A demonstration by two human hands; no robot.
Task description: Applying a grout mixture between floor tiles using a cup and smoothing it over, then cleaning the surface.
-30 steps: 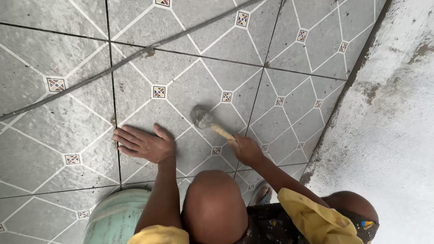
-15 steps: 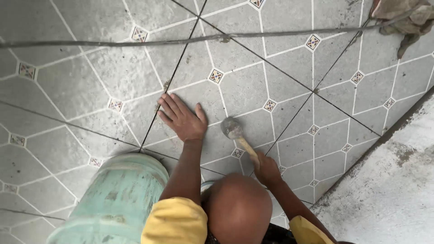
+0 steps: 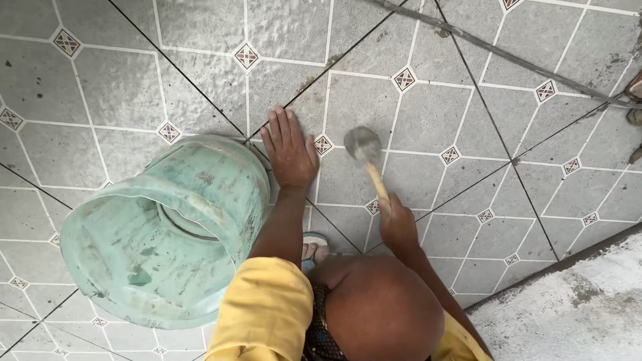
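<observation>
**tile_guy:** While the left hand (image 3: 289, 150) lies flat on the grey patterned floor tiles (image 3: 120, 87), palm down with the fingers spread and nothing in it, the right hand (image 3: 396, 224) is clenched round the wooden handle of a rubber mallet (image 3: 368, 157). The mallet's head is up ahead of that hand, over the tile just right of the flat one. It's blurred, so I can't tell if it's touching the tile or a bit above it.

**groutfan:** What's the big green thing on the left?

**tile_guy:** A pale green bucket (image 3: 167, 230), scuffed and dirty, sitting right against the left forearm. It covers a good chunk of the tiles on that side. The flat hand sits next to a dark joint line between tiles, fingertips close to where the lines meet.

**groutfan:** Anything else around?

**tile_guy:** A bent knee (image 3: 381, 311) fills the bottom middle, with a yellow sleeve (image 3: 264, 311) beside it, and toes in a sandal (image 3: 314, 247) peek out between the arms. A thin dark cord (image 3: 508, 57) runs across the tiles at the top right. Bottom right, the tiling stops at a rough concrete strip (image 3: 575, 314).
</observation>
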